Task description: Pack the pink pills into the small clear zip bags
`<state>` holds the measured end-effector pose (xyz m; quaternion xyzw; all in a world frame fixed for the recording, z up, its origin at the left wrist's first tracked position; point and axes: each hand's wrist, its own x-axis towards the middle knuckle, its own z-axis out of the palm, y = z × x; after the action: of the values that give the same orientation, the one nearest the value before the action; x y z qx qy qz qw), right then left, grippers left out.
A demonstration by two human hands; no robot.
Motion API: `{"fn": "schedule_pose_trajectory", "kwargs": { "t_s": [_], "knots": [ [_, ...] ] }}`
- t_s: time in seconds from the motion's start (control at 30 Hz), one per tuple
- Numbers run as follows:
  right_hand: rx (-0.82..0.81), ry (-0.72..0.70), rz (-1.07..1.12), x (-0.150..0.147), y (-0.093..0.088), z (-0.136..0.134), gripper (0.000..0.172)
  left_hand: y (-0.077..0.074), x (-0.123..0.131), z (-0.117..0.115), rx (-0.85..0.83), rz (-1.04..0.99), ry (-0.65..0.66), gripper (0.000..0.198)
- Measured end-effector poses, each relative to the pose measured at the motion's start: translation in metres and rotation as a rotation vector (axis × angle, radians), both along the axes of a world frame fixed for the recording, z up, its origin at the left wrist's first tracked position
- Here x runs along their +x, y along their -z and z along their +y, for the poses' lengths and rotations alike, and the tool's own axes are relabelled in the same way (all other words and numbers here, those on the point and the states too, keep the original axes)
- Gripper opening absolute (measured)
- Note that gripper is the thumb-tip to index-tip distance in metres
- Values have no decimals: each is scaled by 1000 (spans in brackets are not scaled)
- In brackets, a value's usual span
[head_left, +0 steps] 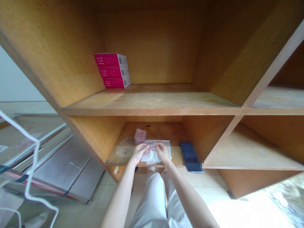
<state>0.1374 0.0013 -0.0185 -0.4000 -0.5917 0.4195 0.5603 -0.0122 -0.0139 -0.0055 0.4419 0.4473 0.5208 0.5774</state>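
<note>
My left hand (140, 152) and my right hand (162, 152) are close together over the lower shelf, fingers pinched. Between them lies crinkled clear plastic (153, 158), which looks like a small bag, and both hands grip its upper part. Whatever is inside it is too small to make out. Beneath the plastic is a white sheet (167, 145) lying flat on the shelf. Just beyond my left hand rests a small pink block in clear wrapping (140, 135).
Three pink boxes (112, 71) are stacked on the upper shelf (161, 99) at the left. A dark blue, blurred-out flat object (191, 156) lies right of my hands. A white cable (35, 158) hangs at the left, before metal-framed panels (61, 164).
</note>
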Motion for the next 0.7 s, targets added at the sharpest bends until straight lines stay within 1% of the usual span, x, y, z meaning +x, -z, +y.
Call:
{"fn": "schedule_pose_trajectory", "kwargs": {
  "t_s": [0.1, 0.3, 0.53, 0.7],
  "knots": [
    [-5, -13, 5, 0, -1, -1, 19, -2, 1, -2, 18, -3, -12, 25],
    [3, -34, -12, -1, -4, -2, 19, -5, 3, -3, -1, 14, 65, 30],
    [3, -38, -2, -2, -4, -2, 12, -4, 2, -2, 24, 22, 71, 28],
    [18, -73, -48, -3, -3, -2, 13, -3, 3, -1, 25, 28, 68, 28]
  ]
}}
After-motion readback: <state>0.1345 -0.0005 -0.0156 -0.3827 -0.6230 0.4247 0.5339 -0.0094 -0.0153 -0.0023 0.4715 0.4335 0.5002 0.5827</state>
